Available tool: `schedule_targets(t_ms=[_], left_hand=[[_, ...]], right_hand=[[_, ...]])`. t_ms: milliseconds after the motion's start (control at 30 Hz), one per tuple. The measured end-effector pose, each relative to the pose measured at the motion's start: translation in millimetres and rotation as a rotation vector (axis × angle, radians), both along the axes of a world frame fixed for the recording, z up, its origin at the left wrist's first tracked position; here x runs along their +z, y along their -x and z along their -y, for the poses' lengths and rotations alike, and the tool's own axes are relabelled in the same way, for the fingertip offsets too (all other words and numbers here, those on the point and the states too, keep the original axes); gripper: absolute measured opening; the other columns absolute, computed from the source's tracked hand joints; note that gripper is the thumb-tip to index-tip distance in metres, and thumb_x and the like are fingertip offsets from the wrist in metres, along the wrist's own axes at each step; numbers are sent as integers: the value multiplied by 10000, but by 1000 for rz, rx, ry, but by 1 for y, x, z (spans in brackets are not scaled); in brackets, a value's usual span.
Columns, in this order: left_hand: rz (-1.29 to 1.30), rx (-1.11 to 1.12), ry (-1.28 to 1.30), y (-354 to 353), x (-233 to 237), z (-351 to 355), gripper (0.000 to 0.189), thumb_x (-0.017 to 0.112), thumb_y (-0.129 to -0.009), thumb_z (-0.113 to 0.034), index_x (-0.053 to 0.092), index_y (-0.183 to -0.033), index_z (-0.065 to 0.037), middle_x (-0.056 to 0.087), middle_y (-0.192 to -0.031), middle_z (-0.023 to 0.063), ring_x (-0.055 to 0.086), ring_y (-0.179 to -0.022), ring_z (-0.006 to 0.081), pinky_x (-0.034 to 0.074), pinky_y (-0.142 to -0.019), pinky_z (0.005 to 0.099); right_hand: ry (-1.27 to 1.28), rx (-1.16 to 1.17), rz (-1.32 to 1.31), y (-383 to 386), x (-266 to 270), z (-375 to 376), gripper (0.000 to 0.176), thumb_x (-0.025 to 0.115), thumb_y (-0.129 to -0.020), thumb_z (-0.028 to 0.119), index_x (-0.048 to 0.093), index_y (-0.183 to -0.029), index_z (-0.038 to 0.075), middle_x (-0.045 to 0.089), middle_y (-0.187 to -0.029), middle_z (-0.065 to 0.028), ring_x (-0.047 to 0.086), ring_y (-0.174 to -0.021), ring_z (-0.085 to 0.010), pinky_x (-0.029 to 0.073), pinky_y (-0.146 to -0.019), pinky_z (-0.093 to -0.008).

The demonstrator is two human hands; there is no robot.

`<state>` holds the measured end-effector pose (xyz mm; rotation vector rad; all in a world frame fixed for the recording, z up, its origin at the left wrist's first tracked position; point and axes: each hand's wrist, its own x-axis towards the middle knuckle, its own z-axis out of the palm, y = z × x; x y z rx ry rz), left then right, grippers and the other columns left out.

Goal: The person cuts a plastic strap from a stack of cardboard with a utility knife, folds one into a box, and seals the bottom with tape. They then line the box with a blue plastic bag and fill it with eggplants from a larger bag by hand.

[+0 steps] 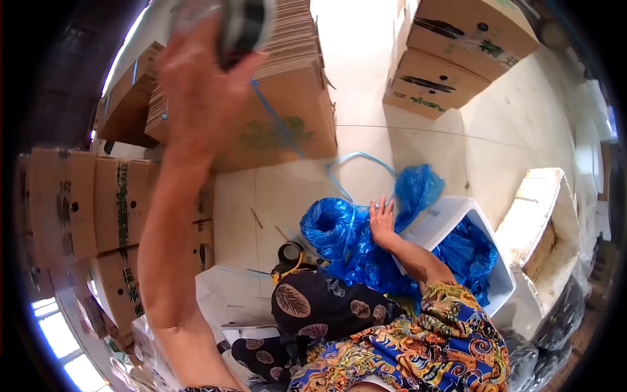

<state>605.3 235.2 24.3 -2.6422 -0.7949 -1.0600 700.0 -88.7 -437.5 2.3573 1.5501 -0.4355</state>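
Observation:
My left hand (202,85) is raised at the upper left, blurred by motion. Its fingers wrap round what looks like a roll of tape (245,29), dark in the middle with a pale rim. Part of that roll is cut off by the top of the view. My right hand (383,222) lies on crumpled blue plastic bags (366,251), fingers spread. Beside it are a rolled blue bundle (328,225) and a loose blue tuft (418,186). A light blue strap (358,155) loops across the floor above the hand.
Stacked flat cardboard (281,117) stands under my left arm. Boxes (124,202) are piled at the left, more cartons (450,59) at the upper right. A white bin (499,287) holds blue plastic. A dirty foam box (532,209) and a dark ring-shaped roll (290,251) rest on the floor.

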Motion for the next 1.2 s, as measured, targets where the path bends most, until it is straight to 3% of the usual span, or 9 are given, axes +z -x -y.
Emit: schedule_targets(t_ms=[333, 400, 500, 533, 600, 767, 933, 1033, 1200], left_hand=[[-194, -255, 559, 35, -151, 96, 421, 813, -642, -150, 581, -988, -84, 615, -937, 101, 565, -1029, 281, 318, -1011, 475], [-175, -143, 752, 84, -181, 108, 451, 810, -639, -172, 595, -1023, -72, 622, -984, 121, 547, -1054, 314, 331, -991, 483], [-80, 124, 1023, 166, -243, 133, 497, 807, -636, -243, 613, -1053, -56, 638, -1055, 149, 557, -1040, 356, 370, -935, 485], [-58, 196, 1105, 191, -261, 144, 510, 807, -634, -266, 615, -1054, -50, 648, -1045, 157, 570, -1022, 367, 389, -909, 485], [-136, 371, 1131, 229, -272, 176, 516, 796, -633, -243, 610, -1046, 4, 644, -1001, 230, 599, -967, 411, 469, -836, 450], [-85, 543, 1266, 292, -327, 258, 621, 828, -626, -397, 603, -1068, -22, 666, -913, 202, 633, -892, 402, 502, -768, 453], [-8, 683, 1417, 271, -311, 286, 677, 832, -636, -424, 577, -1099, 0, 658, -980, 251, 630, -947, 413, 507, -811, 454], [92, 670, 1317, 270, -337, 309, 632, 821, -659, -360, 565, -1118, -7, 655, -973, 253, 622, -945, 432, 507, -804, 461], [251, 638, 1298, 266, -333, 323, 499, 762, -712, -207, 556, -1124, -14, 639, -958, 276, 606, -922, 463, 495, -787, 488]], right_hand=[[29, -10, -16, -1, 0, -2, 611, 486, -925, 112, 288, -1503, 94, 153, -1547, -291, 248, -1353, -562, 388, -1034, -511], [78, -30, -98, -7, 4, -7, 803, 677, -824, 173, 264, -1508, 91, 111, -1554, -294, 210, -1348, -596, 380, -1034, -556], [282, 12, -514, -51, 41, -52, 656, 796, -730, 282, 530, -1284, 54, 530, -1291, -256, 559, -1129, -443, 505, -886, -484], [12, 75, -507, -58, 71, -69, 472, 783, -733, 252, 603, -1122, 54, 631, -1046, -207, 624, -953, -392, 518, -816, -460], [-713, 221, -548, -57, 163, -128, 384, 723, -740, 139, 587, -1089, 57, 608, -1023, -195, 609, -912, -403, 508, -777, -481], [-1290, 650, -273, -40, 358, -300, 703, 726, -788, 233, 422, -1404, 85, 393, -1482, -144, 387, -1332, -376, 373, -1072, -465], [-1257, 775, 57, 2, 386, -418, 628, 726, -737, 195, 511, -1317, 88, 491, -1370, -156, 435, -1283, -342, 317, -1047, -493], [-942, 678, 204, 18, 386, -432, 485, 726, -713, 168, 593, -1176, 116, 607, -1182, -112, 514, -1170, -297, 334, -992, -461], [-1037, 669, 169, 16, 381, -390, 364, 755, -687, 212, 624, -1001, 84, 646, -967, -74, 571, -1037, -255, 349, -957, -432]])
